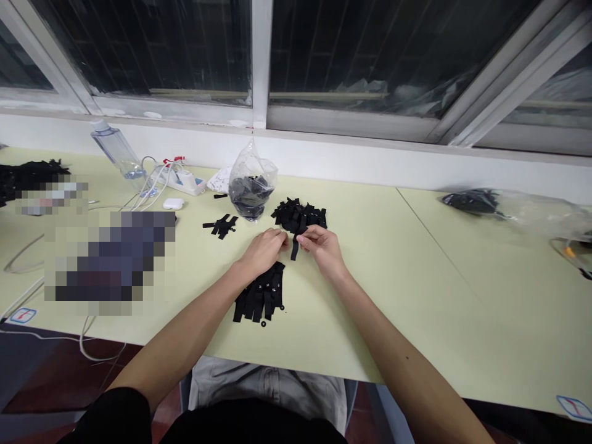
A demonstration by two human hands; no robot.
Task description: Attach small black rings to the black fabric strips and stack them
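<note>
Head view: right hand [322, 245] clamped on one black strip [295, 250]; left hand [266, 251], cannot tell; one plastic bag [252, 188].

Strips [295, 249] are matt and cloth-like. The bag [252, 172] is glossy, wrinkled plastic film; the bottle [115, 148], clear plastic. The surface [393, 290] looks smooth, faintly glossy.

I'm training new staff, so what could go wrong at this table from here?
A loose black ring lies between the near pile of black strips and the table's front edge; it could get brushed off. The left hand is right by that pile and might nudge it askew. The right hand pinches a black strip between two piles, so strips might get mixed.
</note>
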